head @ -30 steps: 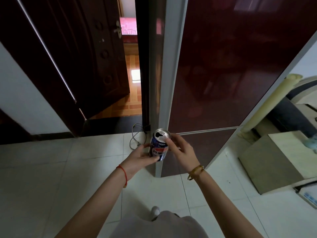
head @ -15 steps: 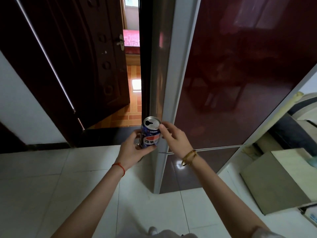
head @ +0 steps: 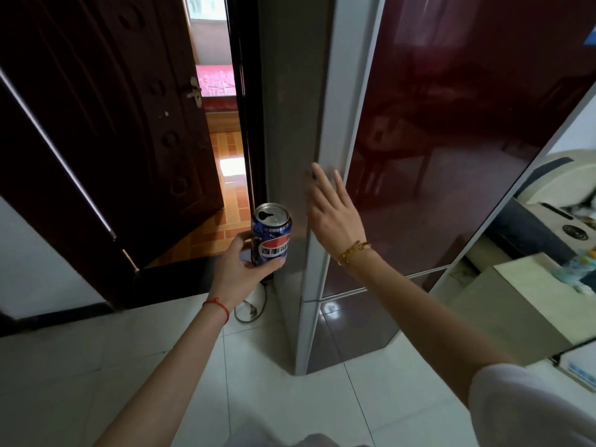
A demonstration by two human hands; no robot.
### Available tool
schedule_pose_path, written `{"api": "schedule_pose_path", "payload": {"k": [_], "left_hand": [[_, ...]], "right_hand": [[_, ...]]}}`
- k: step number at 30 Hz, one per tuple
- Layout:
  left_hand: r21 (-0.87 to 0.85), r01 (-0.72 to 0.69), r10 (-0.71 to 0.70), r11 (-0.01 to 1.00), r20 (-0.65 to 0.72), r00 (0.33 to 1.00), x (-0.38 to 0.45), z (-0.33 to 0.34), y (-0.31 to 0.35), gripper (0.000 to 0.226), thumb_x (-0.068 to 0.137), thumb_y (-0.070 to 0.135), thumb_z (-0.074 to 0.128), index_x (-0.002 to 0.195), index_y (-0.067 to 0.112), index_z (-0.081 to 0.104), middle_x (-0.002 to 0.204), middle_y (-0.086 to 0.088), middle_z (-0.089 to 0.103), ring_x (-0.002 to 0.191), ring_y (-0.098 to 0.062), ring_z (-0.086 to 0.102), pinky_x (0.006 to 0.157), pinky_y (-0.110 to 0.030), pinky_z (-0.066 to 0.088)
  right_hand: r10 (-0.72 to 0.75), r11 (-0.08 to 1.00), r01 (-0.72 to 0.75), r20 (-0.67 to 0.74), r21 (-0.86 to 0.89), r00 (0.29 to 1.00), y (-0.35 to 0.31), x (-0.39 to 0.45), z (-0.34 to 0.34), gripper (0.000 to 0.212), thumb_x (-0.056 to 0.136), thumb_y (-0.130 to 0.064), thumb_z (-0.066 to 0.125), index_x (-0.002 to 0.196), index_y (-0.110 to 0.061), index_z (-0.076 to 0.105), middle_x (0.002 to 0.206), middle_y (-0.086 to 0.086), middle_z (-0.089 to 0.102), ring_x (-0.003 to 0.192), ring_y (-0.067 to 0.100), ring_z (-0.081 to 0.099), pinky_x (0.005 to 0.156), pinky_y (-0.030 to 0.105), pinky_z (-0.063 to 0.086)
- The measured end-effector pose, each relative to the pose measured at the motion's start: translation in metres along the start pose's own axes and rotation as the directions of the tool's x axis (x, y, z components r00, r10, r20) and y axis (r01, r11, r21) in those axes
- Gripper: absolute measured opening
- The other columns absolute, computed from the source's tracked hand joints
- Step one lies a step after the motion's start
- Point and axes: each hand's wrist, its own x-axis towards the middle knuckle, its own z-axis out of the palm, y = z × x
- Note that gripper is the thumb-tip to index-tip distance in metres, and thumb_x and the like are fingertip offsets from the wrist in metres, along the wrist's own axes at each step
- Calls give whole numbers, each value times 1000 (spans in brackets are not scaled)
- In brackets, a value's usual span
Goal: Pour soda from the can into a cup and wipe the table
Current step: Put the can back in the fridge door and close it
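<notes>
Blue can (head: 271, 234), already open, sits upright in her left hand (head: 240, 269); right hand (head: 335, 214) reaches flat-fingered, holding nothing, for the fridge (head: 451, 140) edge. Keep that can level.

Your soda can (head: 271, 235) is deep blue with a red, white and blue roundel and a silver top. The fridge door (head: 451, 140) is glossy dark red, edged in grey. Your left wrist wears a red string (head: 217, 305), your right a gold bracelet (head: 353, 251).
</notes>
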Motion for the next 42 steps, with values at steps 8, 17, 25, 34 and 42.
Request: {"api": "schedule_pose_path", "payload": {"k": [8, 17, 25, 34, 42], "left_hand": [[-40, -12, 15, 999, 73, 997, 3, -7, -1, 65, 71, 27, 84, 127, 23, 51, 118, 11, 58, 98, 1, 54, 75, -10, 42], [13, -58, 56, 998, 122, 991, -6, -9, 2, 76, 66, 39, 85, 131, 21, 51, 116, 13, 59, 105, -5, 55, 90, -26, 47], [-46, -105, 114, 993, 267, 957, -27, 8, 12, 70, 57, 51, 84, 118, 38, 52, 114, 14, 62, 106, -7, 60, 82, -18, 46], [-201, -124, 208, 972, 483, 851, -61, 57, 55, 59, 65, 26, 86, 116, 32, 56, 107, 11, 65, 102, -5, 63, 80, -16, 49], [-260, -176, 297, 949, 558, 775, -91, 102, 89, 50, 50, 52, 81, 93, 60, 57, 97, 23, 64, 98, 1, 62, 85, -28, 51]], "right_hand": [[161, 985, -150, 139, -87, 977, -16, 8, 5, 43, 90, -17, 55, 131, -3, 53, 158, 12, 21, 149, 27, -5, 120, 50, -1], [260, 962, -249, 95, -113, 961, -29, -15, -20, 41, 93, -12, 42, 132, -4, 52, 158, 11, 23, 148, 27, 5, 121, 46, -3], [392, 903, -403, -101, -147, 914, -38, -94, -77, 61, 94, -15, 54, 149, -9, 28, 157, 12, 20, 147, 27, 8, 121, 46, 13], [658, 737, -668, -121, -100, 743, -36, -163, -137, 91, 90, -30, 60, 151, -5, -3, 158, 15, 4, 149, 23, -4, 120, 44, 17], [769, 616, -776, -110, -134, 630, -23, -224, -177, 81, 90, -23, 62, 149, 0, 11, 158, 16, 10, 149, 25, 7, 119, 45, 21]]}}
